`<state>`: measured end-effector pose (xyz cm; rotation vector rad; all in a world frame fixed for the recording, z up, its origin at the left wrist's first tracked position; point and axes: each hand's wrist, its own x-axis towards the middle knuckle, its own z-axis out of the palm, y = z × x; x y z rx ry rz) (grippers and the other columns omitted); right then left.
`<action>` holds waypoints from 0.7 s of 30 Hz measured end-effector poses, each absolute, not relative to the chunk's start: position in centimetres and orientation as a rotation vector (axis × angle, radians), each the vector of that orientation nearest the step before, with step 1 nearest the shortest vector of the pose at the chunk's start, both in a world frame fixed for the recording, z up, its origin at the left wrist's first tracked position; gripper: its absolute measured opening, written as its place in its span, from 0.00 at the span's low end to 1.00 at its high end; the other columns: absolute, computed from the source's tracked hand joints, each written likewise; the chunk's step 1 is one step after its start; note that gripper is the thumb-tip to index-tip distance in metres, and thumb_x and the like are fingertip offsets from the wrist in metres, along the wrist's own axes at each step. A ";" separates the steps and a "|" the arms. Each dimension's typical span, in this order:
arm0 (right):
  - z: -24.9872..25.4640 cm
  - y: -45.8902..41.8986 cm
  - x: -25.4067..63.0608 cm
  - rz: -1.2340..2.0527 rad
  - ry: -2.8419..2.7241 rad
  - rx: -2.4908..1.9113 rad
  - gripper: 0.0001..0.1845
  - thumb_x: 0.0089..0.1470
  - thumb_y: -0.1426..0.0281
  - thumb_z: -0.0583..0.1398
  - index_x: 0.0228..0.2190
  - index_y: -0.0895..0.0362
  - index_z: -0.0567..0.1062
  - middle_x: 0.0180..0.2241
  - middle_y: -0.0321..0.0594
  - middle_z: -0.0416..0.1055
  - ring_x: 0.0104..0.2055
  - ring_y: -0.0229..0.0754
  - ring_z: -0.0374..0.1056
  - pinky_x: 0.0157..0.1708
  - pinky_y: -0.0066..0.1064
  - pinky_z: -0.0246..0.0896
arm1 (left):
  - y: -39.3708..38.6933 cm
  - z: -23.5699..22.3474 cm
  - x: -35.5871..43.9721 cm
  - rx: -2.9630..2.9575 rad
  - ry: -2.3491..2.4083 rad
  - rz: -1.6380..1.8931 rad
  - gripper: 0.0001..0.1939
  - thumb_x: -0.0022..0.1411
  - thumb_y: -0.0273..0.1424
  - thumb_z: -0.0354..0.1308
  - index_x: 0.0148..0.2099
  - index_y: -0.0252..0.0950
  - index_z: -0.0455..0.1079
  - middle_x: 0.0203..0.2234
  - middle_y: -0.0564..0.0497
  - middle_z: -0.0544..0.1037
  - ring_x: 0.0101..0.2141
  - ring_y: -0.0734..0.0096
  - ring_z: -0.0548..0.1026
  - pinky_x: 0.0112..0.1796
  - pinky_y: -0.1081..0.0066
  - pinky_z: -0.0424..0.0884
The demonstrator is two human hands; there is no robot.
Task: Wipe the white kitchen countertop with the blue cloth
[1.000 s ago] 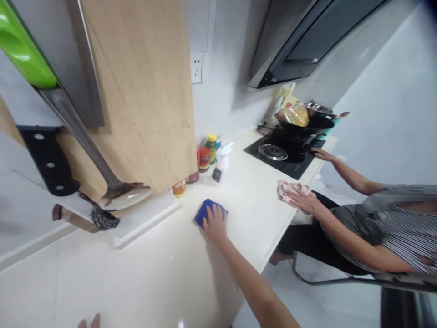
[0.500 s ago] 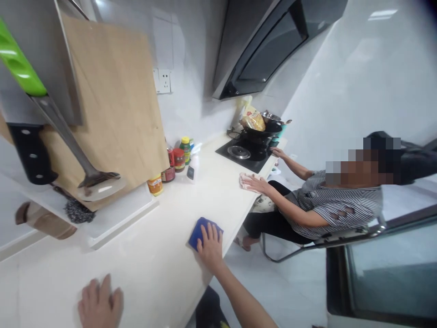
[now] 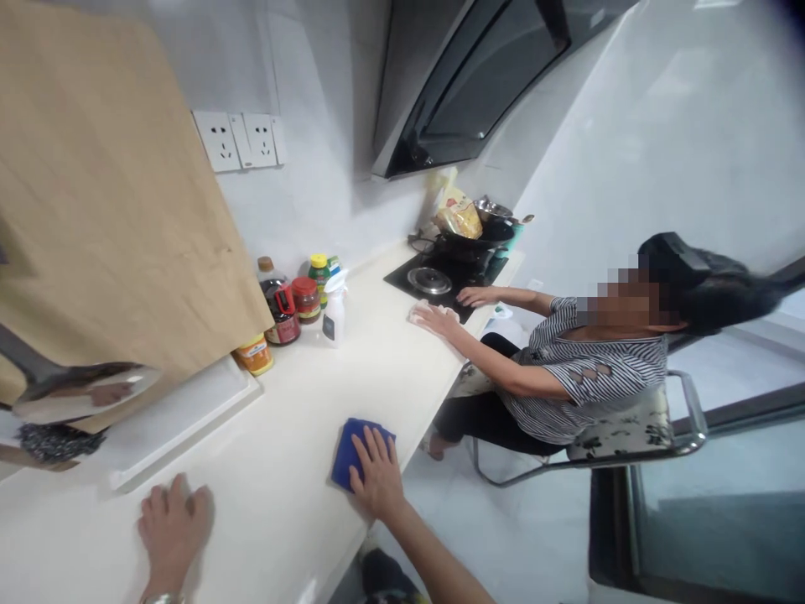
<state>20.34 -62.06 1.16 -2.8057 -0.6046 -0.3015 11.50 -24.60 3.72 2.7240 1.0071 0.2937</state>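
Note:
A folded blue cloth [image 3: 347,460] lies on the pale countertop [image 3: 295,411], close to its front edge. My right hand [image 3: 377,478] rests flat over the cloth's right part, its fingers spread and pressing down rather than wrapped round it. To the left, my left hand [image 3: 173,524] leans on the bare counter with the fingers apart and nothing in them. The white plastic base [image 3: 189,424] under a wooden cutting board [image 3: 126,184] stands just beyond it.
A spray bottle [image 3: 335,315], a red-lidded jar [image 3: 306,299] and other condiments line the wall. Farther on is a cooktop [image 3: 433,281] bearing a wok [image 3: 481,239], beneath a range hood [image 3: 471,92]. A seated person [image 3: 547,369] has one hand on a pale cloth [image 3: 418,312].
The view has turned a little. The blue cloth and my right hand have shifted slightly nearer. The other person's hands have moved left, one now at the cooktop's edge.

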 end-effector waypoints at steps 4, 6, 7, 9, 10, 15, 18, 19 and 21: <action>0.4 -65.2 23.2 -0.339 -0.526 -2.852 0.32 0.64 0.58 0.52 0.67 0.48 0.57 0.70 0.41 0.50 0.71 0.52 0.47 0.68 0.51 0.39 | -26.5 3.6 12.6 2.589 1.172 0.338 0.39 0.68 0.47 0.34 0.68 0.22 0.57 0.67 0.25 0.53 0.68 0.36 0.49 0.63 0.40 0.49; 0.1 -66.5 25.0 -0.352 -0.472 -2.883 0.31 0.64 0.59 0.51 0.66 0.49 0.59 0.70 0.42 0.51 0.71 0.52 0.47 0.68 0.51 0.38 | -27.5 3.6 12.5 2.611 1.179 0.415 0.38 0.69 0.46 0.34 0.69 0.23 0.56 0.68 0.25 0.53 0.69 0.38 0.48 0.64 0.41 0.47; -0.1 -67.2 25.9 -0.359 -0.446 -2.901 0.31 0.64 0.59 0.51 0.66 0.50 0.59 0.69 0.42 0.52 0.70 0.52 0.47 0.68 0.51 0.38 | -27.9 3.6 12.5 2.637 1.166 0.453 0.38 0.69 0.45 0.34 0.69 0.23 0.57 0.67 0.25 0.54 0.69 0.38 0.48 0.64 0.42 0.48; -0.3 -68.2 27.6 -0.379 -0.399 -2.934 0.31 0.63 0.60 0.50 0.66 0.51 0.60 0.69 0.44 0.52 0.70 0.52 0.47 0.68 0.51 0.38 | -28.4 3.8 12.4 2.695 1.144 0.524 0.37 0.69 0.44 0.35 0.68 0.22 0.58 0.67 0.25 0.55 0.68 0.39 0.49 0.63 0.42 0.50; -0.4 -68.6 28.4 -0.388 -0.377 -2.947 0.31 0.63 0.60 0.49 0.66 0.52 0.60 0.69 0.44 0.52 0.70 0.53 0.47 0.67 0.52 0.39 | -28.6 3.9 12.4 2.718 1.141 0.552 0.36 0.69 0.43 0.35 0.67 0.22 0.58 0.66 0.25 0.56 0.68 0.39 0.50 0.63 0.42 0.50; -0.5 -69.2 31.6 -0.401 -0.254 -2.968 0.31 0.65 0.59 0.47 0.66 0.54 0.61 0.69 0.47 0.53 0.70 0.55 0.47 0.66 0.54 0.39 | -28.7 4.2 12.6 2.755 1.155 0.571 0.33 0.67 0.40 0.40 0.66 0.23 0.60 0.66 0.26 0.58 0.67 0.39 0.52 0.61 0.40 0.54; -0.7 -68.5 32.9 -0.405 -0.148 -2.987 0.32 0.65 0.60 0.46 0.66 0.57 0.59 0.69 0.51 0.51 0.70 0.58 0.46 0.65 0.58 0.40 | -28.8 4.2 12.6 2.771 1.134 0.594 0.33 0.68 0.39 0.41 0.67 0.23 0.60 0.66 0.26 0.57 0.68 0.39 0.51 0.63 0.41 0.52; -0.8 -68.3 33.3 -0.408 -0.132 -2.991 0.32 0.65 0.60 0.45 0.66 0.58 0.59 0.69 0.52 0.51 0.70 0.59 0.46 0.65 0.59 0.40 | -28.9 4.2 12.6 2.773 1.135 0.613 0.33 0.68 0.39 0.41 0.67 0.23 0.60 0.67 0.26 0.56 0.68 0.39 0.51 0.63 0.42 0.52; -1.0 -68.0 34.1 -0.406 -0.159 -2.989 0.32 0.64 0.61 0.45 0.66 0.58 0.59 0.69 0.53 0.51 0.70 0.60 0.45 0.65 0.60 0.39 | -29.1 4.1 12.7 2.768 1.145 0.639 0.32 0.68 0.39 0.41 0.67 0.23 0.60 0.67 0.27 0.56 0.68 0.40 0.50 0.63 0.42 0.51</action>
